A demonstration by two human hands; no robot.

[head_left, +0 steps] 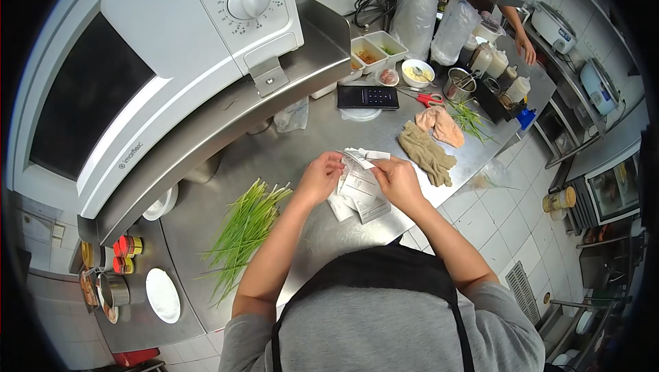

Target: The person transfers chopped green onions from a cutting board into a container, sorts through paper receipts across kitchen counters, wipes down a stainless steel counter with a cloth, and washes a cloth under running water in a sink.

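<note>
Both my hands, left (320, 178) and right (401, 184), pinch the receipts (362, 186) over the steel counter (312, 235); light, limp, easily torn paper, I reckon, best gripped by the top edges.

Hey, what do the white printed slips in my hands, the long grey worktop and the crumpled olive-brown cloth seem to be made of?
White printed slips: thin paper, fairly smooth, judging by their folds and fine print. Long grey worktop: probably satin stainless steel, from its blurred metallic glare. Crumpled olive-brown cloth: matte textile, soft folds; fibre unclear.
</note>
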